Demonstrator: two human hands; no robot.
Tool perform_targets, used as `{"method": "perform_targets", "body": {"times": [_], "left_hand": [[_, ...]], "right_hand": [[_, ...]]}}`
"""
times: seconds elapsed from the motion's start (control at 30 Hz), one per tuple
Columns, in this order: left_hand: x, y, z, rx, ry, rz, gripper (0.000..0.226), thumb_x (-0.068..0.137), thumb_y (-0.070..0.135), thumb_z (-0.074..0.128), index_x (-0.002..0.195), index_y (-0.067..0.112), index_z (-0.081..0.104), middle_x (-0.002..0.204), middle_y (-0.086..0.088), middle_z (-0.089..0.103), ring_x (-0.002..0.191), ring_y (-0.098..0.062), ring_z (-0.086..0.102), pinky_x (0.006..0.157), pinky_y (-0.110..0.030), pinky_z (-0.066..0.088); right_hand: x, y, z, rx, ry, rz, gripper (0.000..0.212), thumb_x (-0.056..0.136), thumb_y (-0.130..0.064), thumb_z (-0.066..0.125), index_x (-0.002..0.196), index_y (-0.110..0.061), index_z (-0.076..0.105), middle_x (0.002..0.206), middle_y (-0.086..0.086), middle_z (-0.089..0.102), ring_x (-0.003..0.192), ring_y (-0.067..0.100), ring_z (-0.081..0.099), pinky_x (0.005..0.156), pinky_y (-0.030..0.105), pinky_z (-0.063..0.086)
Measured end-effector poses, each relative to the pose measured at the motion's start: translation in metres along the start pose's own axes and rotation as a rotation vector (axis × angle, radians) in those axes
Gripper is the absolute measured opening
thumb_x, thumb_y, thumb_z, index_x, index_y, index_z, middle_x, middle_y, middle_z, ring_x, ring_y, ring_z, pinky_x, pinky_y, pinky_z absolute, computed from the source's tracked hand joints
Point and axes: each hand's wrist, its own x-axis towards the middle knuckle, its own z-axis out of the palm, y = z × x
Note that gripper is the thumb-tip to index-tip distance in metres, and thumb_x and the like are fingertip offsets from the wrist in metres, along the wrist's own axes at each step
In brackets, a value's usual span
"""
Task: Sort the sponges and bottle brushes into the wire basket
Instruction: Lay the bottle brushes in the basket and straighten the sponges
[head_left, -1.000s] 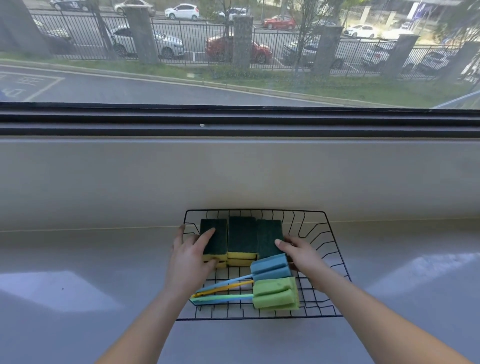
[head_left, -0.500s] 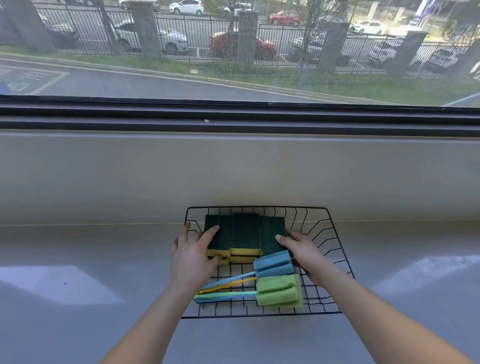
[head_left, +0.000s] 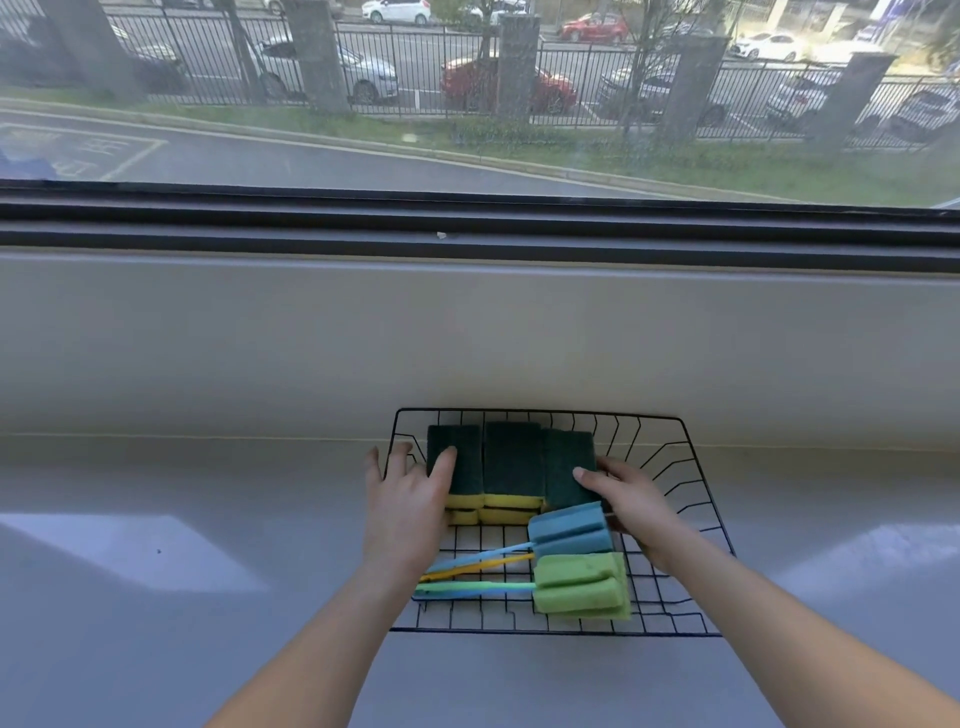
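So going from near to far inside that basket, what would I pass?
Near rim of the wire basket → green bottle brush → blue bottle brush → row of green-and-yellow sponges, a hand at each end → far rim.

No text, label or brand can be read on anything here. The road (head_left: 218, 156) outside the window has painted markings (head_left: 88, 150) at far left, but they are too blurred and cut off to make out.

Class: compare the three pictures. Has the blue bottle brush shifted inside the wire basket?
No. The blue bottle brush lies at the same spot against the wire basket grid, just above the green brush.
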Motion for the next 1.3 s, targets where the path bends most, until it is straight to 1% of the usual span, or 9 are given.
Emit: {"method": "perform_targets", "body": {"times": [0.13, 0.27, 0.33, 0.43, 0.53, 0.7, 0.87, 1.0, 1.3], "left_hand": [[0.000, 0.001, -0.003, 0.003, -0.024, -0.024, 0.065, 0.071, 0.008, 0.075, 0.129, 0.022, 0.048, 0.097, -0.009, 0.073, 0.129, -0.037, 0.046, 0.112, -0.063, 0.025], [0.001, 0.001, -0.004, -0.001, -0.026, -0.013, 0.065, 0.070, 0.006, 0.075, 0.126, 0.022, 0.046, 0.098, -0.009, 0.072, 0.126, -0.037, 0.045, 0.111, -0.062, 0.025], [0.003, 0.000, -0.001, -0.022, -0.022, -0.013, 0.069, 0.070, 0.006, 0.074, 0.130, 0.023, 0.044, 0.099, -0.009, 0.072, 0.127, -0.037, 0.044, 0.111, -0.062, 0.026], [0.004, -0.004, 0.002, -0.044, -0.038, 0.006, 0.086, 0.072, 0.023, 0.078, 0.144, 0.028, 0.033, 0.109, -0.008, 0.071, 0.134, -0.037, 0.039, 0.112, -0.062, 0.023], [0.005, -0.006, 0.004, -0.048, -0.044, 0.012, 0.095, 0.073, 0.032, 0.078, 0.151, 0.032, 0.022, 0.113, -0.007, 0.070, 0.139, -0.037, 0.035, 0.113, -0.065, 0.019], [0.003, -0.005, 0.002, -0.061, -0.052, -0.006, 0.093, 0.076, 0.028, 0.075, 0.150, 0.033, 0.018, 0.113, -0.008, 0.070, 0.142, -0.036, 0.031, 0.115, -0.065, 0.016], [0.004, -0.006, -0.002, -0.110, -0.045, -0.021, 0.086, 0.071, 0.022, 0.075, 0.144, 0.033, 0.032, 0.102, -0.002, 0.073, 0.138, -0.035, 0.038, 0.114, -0.062, 0.023], [0.001, -0.005, 0.000, -0.098, -0.006, -0.020, 0.086, 0.062, 0.025, 0.079, 0.138, 0.030, 0.040, 0.094, -0.001, 0.073, 0.133, -0.037, 0.044, 0.111, -0.066, 0.026], [-0.002, -0.004, -0.003, -0.005, -0.015, -0.025, 0.090, 0.061, 0.031, 0.076, 0.141, 0.028, 0.035, 0.107, -0.011, 0.069, 0.133, -0.040, 0.041, 0.109, -0.072, 0.020]], "right_hand": [[-0.002, -0.001, -0.002, -0.009, -0.023, 0.007, 0.046, 0.094, -0.034, 0.068, 0.135, -0.015, 0.058, 0.112, 0.005, 0.074, 0.096, 0.021, 0.073, 0.077, 0.034, 0.060], [-0.001, -0.007, -0.006, -0.213, 0.006, 0.005, 0.076, 0.091, -0.046, 0.069, 0.153, -0.014, 0.039, 0.143, 0.011, 0.058, 0.124, 0.029, 0.061, 0.105, 0.050, 0.052], [0.000, -0.015, -0.008, -0.429, 0.109, -0.099, 0.088, 0.087, -0.056, 0.069, 0.156, -0.017, 0.031, 0.154, 0.010, 0.047, 0.137, 0.029, 0.050, 0.110, 0.048, 0.046], [-0.002, -0.035, -0.003, -0.700, 0.227, -0.417, 0.084, 0.083, -0.066, 0.063, 0.151, -0.024, 0.040, 0.153, 0.003, 0.046, 0.140, 0.024, 0.043, 0.109, 0.041, 0.042], [0.000, -0.058, 0.019, -0.974, 0.068, -0.578, 0.092, 0.072, -0.079, 0.053, 0.149, -0.031, 0.040, 0.153, -0.004, 0.043, 0.142, 0.021, 0.036, 0.108, 0.041, 0.043], [0.019, -0.074, 0.056, -1.354, -0.144, -0.513, 0.122, 0.060, -0.077, 0.071, 0.157, -0.024, 0.020, 0.159, 0.003, 0.031, 0.146, 0.029, 0.026, 0.113, 0.048, 0.040], [0.033, -0.069, 0.064, -1.378, -0.163, -0.530, 0.127, 0.054, -0.068, 0.081, 0.157, -0.022, 0.021, 0.154, 0.003, 0.037, 0.139, 0.030, 0.036, 0.109, 0.047, 0.044], [0.034, -0.062, 0.057, -1.292, -0.124, -0.599, 0.124, 0.049, -0.073, 0.073, 0.155, -0.030, 0.024, 0.152, -0.005, 0.041, 0.136, 0.025, 0.040, 0.107, 0.047, 0.044], [0.027, -0.054, 0.066, -1.381, -0.065, -0.646, 0.118, 0.057, -0.070, 0.073, 0.155, -0.026, 0.024, 0.155, 0.000, 0.037, 0.136, 0.028, 0.035, 0.110, 0.049, 0.039]]}}
